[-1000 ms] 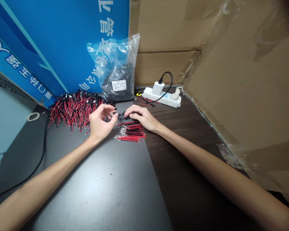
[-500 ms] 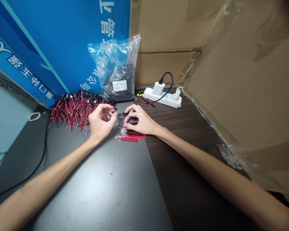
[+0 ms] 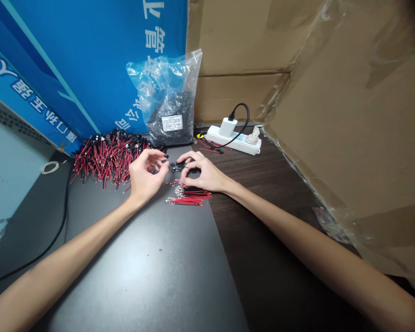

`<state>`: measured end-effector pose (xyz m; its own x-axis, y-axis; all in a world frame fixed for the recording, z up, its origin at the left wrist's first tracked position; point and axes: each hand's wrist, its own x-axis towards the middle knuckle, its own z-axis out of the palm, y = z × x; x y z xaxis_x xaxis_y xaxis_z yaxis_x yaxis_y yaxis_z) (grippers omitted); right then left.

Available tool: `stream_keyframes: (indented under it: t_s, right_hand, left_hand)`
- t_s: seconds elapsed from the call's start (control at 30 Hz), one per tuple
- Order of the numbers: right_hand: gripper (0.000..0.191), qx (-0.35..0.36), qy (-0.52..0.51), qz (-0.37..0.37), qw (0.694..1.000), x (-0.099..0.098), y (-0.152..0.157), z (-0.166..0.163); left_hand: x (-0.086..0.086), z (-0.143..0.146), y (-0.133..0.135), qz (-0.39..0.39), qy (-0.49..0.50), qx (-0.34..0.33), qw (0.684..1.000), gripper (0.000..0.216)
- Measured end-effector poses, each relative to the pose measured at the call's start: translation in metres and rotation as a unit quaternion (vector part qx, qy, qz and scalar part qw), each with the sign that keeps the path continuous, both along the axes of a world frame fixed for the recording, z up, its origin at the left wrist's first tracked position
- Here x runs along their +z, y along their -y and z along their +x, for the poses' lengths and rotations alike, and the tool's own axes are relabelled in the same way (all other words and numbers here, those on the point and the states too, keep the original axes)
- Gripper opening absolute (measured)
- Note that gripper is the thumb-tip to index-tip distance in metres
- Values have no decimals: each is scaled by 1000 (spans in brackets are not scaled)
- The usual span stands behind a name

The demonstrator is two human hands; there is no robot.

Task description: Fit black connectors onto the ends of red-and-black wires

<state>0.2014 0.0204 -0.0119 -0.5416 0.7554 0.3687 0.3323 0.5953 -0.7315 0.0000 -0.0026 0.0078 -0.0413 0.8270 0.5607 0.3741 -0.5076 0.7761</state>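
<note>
My left hand (image 3: 147, 175) is curled, thumb and fingers closed around a small black connector housing (image 3: 165, 158) at its fingertips. Facing it, my right hand (image 3: 205, 171) has its thumb and index finger drawn together; whatever lies between them is too small to make out. Several loose black housings (image 3: 175, 166) lie on the table between the two hands. Just below my right hand are short red and black wires (image 3: 188, 201) in flat bunches, their silvery terminal ends pointing left.
A large heap of red-black wires with connectors (image 3: 107, 157) lies left of my left hand. Behind stands a clear bag of black parts (image 3: 171, 117). A white power strip (image 3: 242, 142) with a plugged-in adapter sits back right. Cardboard walls (image 3: 349, 115) enclose the right side.
My right hand has shifted slightly right and up, and the red wire beneath its thumb shows less. My left hand has barely moved to the right.
</note>
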Motion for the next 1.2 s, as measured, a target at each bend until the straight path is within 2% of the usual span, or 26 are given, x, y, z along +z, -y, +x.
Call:
stream_keyframes:
  t_s: [0.23,0.43,0.77,0.9,1.07,1.2]
  right_hand:
    - [10,-14,-58,-50,997,1,-4,2]
    - [11,-2,3,0,1000,0,1,-1]
    - [8,7,26,-24,999,1,2,-1]
    - [6,15,-10,-43,999,1,-2,2]
    - [11,4,-104,-109,989,4,-6,4]
    - [14,2,-121,-139,983,5,-6,3]
  left_hand:
    - [1,0,0,-1,1,9,1000,19]
    - [0,0,0,-5,0,6,1000,19]
    - [0,1,0,-3,5,4,1000,19]
    - [-1,0,-1,-16,10,6,1000,20]
    - [-5,-5,-8,-59,66,10,996,23]
    - [-7,-7,-11,-70,105,18,992,24]
